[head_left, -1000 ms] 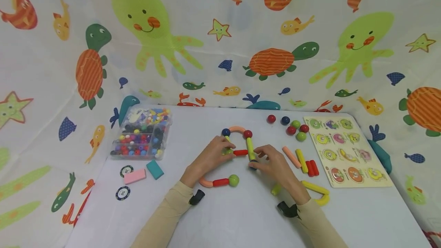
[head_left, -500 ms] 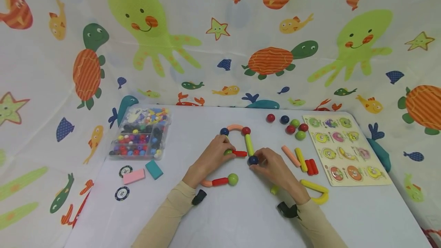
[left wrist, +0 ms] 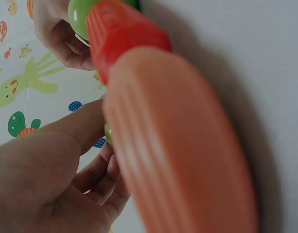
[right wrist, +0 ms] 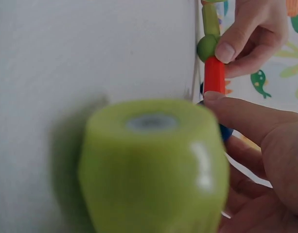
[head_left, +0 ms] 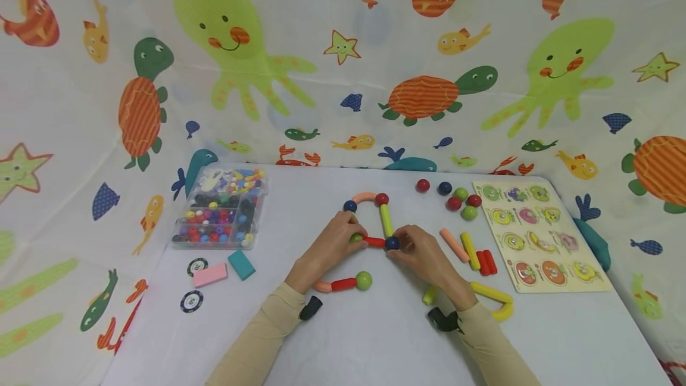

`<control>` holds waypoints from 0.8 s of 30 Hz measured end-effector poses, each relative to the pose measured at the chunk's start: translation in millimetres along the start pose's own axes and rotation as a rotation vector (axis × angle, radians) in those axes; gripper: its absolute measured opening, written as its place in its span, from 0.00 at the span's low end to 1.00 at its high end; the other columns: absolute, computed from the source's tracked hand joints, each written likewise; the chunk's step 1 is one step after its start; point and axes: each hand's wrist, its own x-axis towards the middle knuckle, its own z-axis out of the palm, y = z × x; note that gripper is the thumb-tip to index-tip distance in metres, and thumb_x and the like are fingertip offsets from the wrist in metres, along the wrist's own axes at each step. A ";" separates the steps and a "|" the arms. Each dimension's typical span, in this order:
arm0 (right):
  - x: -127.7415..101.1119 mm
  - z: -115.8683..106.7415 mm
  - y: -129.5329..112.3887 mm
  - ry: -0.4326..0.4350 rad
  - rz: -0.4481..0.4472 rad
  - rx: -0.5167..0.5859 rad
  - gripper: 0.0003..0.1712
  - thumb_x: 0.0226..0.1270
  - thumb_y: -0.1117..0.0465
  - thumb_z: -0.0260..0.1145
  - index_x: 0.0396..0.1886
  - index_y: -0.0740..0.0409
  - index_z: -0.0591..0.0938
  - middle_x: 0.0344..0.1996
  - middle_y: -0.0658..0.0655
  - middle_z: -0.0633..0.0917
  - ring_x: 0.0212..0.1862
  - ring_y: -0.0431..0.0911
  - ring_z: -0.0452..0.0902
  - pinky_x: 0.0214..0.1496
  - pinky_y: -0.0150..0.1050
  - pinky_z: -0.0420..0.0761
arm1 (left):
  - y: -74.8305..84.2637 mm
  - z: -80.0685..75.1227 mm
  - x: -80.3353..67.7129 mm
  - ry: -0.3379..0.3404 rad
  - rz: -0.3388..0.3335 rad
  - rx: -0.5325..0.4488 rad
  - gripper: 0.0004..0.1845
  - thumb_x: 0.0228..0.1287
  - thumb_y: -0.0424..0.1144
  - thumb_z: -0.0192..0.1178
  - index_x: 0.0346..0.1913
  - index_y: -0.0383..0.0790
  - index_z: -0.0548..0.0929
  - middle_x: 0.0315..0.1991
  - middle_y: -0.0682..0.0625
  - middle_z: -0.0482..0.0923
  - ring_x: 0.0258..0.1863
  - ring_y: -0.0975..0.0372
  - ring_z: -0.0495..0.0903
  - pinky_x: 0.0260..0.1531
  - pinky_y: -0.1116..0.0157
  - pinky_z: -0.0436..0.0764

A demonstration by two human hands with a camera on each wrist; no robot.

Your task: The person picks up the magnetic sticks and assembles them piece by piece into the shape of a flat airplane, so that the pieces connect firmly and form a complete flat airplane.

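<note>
A ring of magnetic sticks and balls lies mid-table. Its far side is a curved orange stick (head_left: pixel 365 196) between a dark blue ball (head_left: pixel 350 206) and a red ball (head_left: pixel 382 199). My left hand (head_left: pixel 333 242) pinches a green ball (right wrist: pixel 207 47) at the left end of a red stick (head_left: pixel 374 242). With thumb and fingers my right hand (head_left: pixel 427 258) holds another dark blue ball (head_left: pixel 393 243), where the red stick and a yellow-green stick (head_left: pixel 386 220) meet. The stick at the ring's left side is mostly hidden by my left hand.
Nearer me lies an orange and red stick chain (head_left: pixel 343 284) ending in a green ball (head_left: pixel 364 280). Loose balls (head_left: pixel 454 203), sticks (head_left: pixel 468 251) and a fruit puzzle board (head_left: pixel 540 236) are right; a bead box (head_left: pixel 220 207), erasers (head_left: pixel 210 275) and chips (head_left: pixel 191 301) left.
My right hand has moved the near blue ball slightly away from me, with the yellow-green stick. The gap between that ball and the red stick has closed.
</note>
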 end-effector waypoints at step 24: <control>1.4 0.7 -5.4 -0.010 0.024 0.028 0.23 0.62 0.55 0.77 0.54 0.53 0.80 0.42 0.49 0.83 0.43 0.43 0.79 0.48 0.36 0.82 | 5.1 -25.3 -81.0 -0.265 -0.020 -0.036 0.16 0.56 0.38 0.77 0.48 0.40 0.89 0.38 0.52 0.82 0.36 0.66 0.73 0.36 0.72 0.76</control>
